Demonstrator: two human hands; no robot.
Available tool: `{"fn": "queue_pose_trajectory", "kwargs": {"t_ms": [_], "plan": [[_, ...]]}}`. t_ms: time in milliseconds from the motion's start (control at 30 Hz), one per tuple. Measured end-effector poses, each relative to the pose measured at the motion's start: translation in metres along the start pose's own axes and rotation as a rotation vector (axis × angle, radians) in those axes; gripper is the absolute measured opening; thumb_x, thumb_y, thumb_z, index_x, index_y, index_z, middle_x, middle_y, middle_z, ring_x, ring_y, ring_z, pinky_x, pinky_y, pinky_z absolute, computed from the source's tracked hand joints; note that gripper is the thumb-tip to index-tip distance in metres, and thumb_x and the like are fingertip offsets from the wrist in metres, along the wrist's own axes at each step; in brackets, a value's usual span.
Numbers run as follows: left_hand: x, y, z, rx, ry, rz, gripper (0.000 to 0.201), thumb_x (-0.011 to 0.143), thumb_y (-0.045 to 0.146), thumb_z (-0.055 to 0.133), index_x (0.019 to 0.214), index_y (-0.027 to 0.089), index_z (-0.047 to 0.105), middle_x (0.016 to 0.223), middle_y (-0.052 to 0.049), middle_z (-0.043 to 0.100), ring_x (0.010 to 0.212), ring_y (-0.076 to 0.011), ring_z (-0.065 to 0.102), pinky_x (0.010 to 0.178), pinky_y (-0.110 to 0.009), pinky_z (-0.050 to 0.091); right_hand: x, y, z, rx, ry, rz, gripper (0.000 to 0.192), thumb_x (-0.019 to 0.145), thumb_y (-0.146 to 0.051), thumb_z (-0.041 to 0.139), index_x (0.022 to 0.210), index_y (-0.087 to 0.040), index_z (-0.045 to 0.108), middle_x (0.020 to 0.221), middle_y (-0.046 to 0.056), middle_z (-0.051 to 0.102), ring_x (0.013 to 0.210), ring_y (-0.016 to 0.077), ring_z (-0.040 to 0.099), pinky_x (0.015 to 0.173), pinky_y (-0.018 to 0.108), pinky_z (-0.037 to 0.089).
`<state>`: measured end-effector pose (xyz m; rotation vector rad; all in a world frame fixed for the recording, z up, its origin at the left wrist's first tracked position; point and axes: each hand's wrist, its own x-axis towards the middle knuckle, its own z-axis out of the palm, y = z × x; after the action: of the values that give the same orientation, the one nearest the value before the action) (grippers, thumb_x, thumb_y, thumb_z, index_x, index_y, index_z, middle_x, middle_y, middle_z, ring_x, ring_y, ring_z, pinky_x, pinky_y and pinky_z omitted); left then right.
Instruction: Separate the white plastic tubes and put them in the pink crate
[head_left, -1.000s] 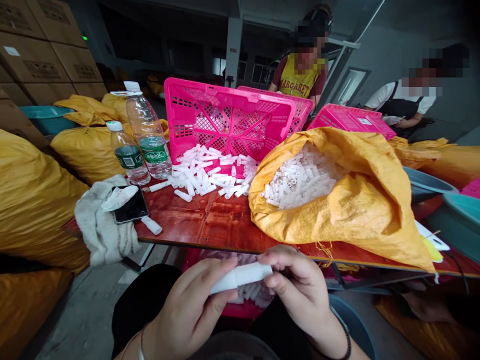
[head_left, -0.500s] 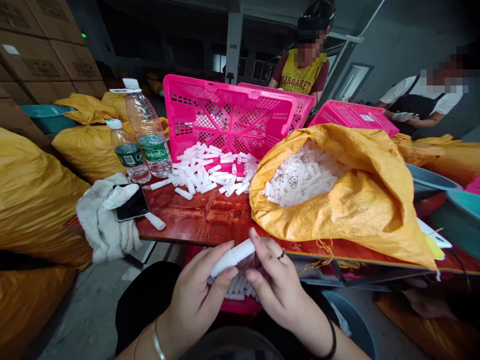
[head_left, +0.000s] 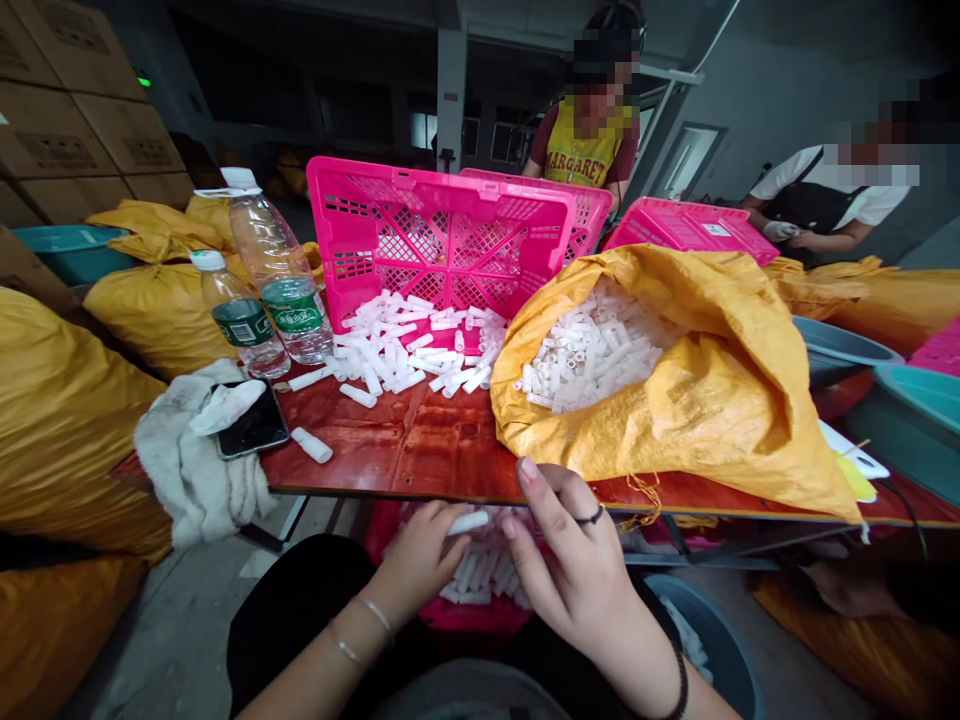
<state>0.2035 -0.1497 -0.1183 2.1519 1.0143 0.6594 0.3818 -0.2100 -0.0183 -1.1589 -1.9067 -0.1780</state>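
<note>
The left hand (head_left: 416, 560) pinches a short white plastic tube (head_left: 468, 522) between its fingertips, just below the near edge of the reddish-brown wooden surface (head_left: 420, 450). The right hand (head_left: 577, 575) sits at the tube's three o'clock with its fingers loosely spread and holding nothing; a dark ring shows on one finger, and whether a fingertip touches the tube cannot be told. Directly beneath both hands a pink plastic basket (head_left: 480, 615) under the surface holds more white tubes.

On the surface, at the hands' one o'clock, an open yellow woven sack (head_left: 712, 400) lies on its side, full of white tubes. At twelve o'clock a loose heap of white tubes (head_left: 412, 345) spreads in front of a tipped pink lattice crate (head_left: 442, 240). At ten o'clock stand two clear water bottles (head_left: 262, 290) with green labels, and nearer, at nine o'clock, a black phone (head_left: 251, 428) rests on a grey-white cloth (head_left: 195, 470), a single white tube (head_left: 311, 445) lying just beside it. Across the surface a person in a yellow top (head_left: 581, 155) and another in a white shirt (head_left: 825, 200) are at work.
</note>
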Motion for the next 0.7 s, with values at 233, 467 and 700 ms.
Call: {"fn": "queue_pose_trajectory", "kwargs": {"t_ms": [233, 467, 700], "plan": [[0.006, 0.038, -0.014, -0.072, 0.092, 0.087, 0.017, 0.091, 0.023, 0.050, 0.098, 0.018, 0.065, 0.093, -0.008, 0.066, 0.091, -0.0198, 0.062, 0.084, -0.033, 0.050, 0.001, -0.003, -0.002, -0.165, -0.005, -0.067, 0.069, 0.091, -0.015, 0.049, 0.151, -0.027, 0.019, 0.104, 0.012, 0.054, 0.091, 0.0242, 0.059, 0.072, 0.040, 0.056], [-0.012, 0.106, -0.077, -0.092, 0.543, 0.304, 0.021, 0.082, 0.005, 0.061, 0.093, 0.022, 0.057, 0.089, 0.000, 0.056, 0.084, -0.0126, 0.056, 0.073, -0.023, 0.048, 0.002, -0.009, -0.004, -0.157, -0.046, -0.098, 0.070, 0.090, -0.011, 0.048, 0.151, -0.028, 0.019, 0.106, 0.012, 0.050, 0.092, 0.0248, 0.056, 0.075, 0.043, 0.054], [-0.021, 0.125, -0.089, 0.019, 0.518, 0.371, 0.024, 0.083, 0.005, 0.061, 0.098, 0.023, 0.056, 0.092, 0.000, 0.052, 0.085, -0.0121, 0.055, 0.074, -0.022, 0.048, 0.001, -0.016, -0.007, -0.160, -0.126, -0.103, 0.069, 0.091, -0.014, 0.047, 0.151, -0.033, 0.018, 0.112, 0.013, 0.048, 0.088, 0.0254, 0.055, 0.074, 0.046, 0.053]]}}
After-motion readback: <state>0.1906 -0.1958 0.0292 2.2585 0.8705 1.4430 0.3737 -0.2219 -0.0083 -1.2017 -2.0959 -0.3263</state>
